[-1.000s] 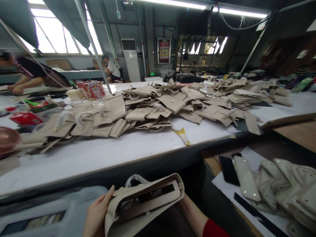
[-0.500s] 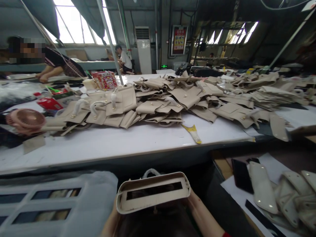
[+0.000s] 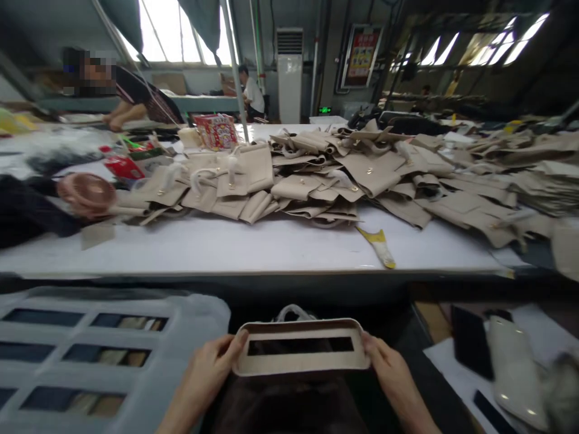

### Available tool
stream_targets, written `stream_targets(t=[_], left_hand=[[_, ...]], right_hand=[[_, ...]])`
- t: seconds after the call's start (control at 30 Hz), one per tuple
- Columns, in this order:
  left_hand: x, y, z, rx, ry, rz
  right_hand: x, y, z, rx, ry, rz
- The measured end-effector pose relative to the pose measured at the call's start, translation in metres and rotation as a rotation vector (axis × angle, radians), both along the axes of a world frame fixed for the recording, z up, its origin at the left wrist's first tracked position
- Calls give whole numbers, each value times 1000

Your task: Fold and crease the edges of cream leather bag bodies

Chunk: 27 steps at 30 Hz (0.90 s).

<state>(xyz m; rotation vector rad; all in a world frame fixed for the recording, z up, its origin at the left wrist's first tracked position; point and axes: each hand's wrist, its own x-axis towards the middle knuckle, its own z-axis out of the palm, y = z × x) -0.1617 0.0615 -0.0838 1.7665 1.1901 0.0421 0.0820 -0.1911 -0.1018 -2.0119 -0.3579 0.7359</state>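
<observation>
Between my hands is a beige handbag (image 3: 298,360), its rounded rectangular end with a long slot facing me. Behind its far rim rises a looped handle (image 3: 294,312) that looks wrapped in clear film. My left hand (image 3: 216,360) grips the bag's left end, thumb on the rim. At the right end, my right hand (image 3: 383,357) holds the edge in the same way. Fingers beneath the bag are hidden. Dark material lies below it, too dim to make out.
A white table (image 3: 217,250) runs across in front, bearing a heap of beige bag pieces (image 3: 307,187), a yellow-ended tool (image 3: 382,247) and a pink fan (image 3: 88,194). A pale plastic crate (image 3: 181,355) stands left. Right are a dark phone-like slab (image 3: 471,340) and beige straps (image 3: 518,367). Another person (image 3: 136,99) bends over at far left.
My view has swung left. The bag has levelled from a tilt, its slotted end now facing me squarely, and both hands show at its ends.
</observation>
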Motion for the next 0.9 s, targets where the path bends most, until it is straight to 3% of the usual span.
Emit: stream_targets(t=[0.1, 0.23, 0.37, 0.63, 0.9], left_hand=[[6, 1, 27, 237, 367, -220], [27, 4, 41, 308, 574, -346], [33, 6, 37, 265, 607, -329], [14, -1, 21, 253, 576, -301], [17, -20, 41, 489, 609, -283]], right_hand=[[-3, 7, 17, -221, -234, 138], [-5, 17, 25, -380, -315, 177], [-9, 16, 24, -395, -344, 188], [-13, 16, 21, -490, -473, 201], [-2, 9, 13, -607, -423, 334]])
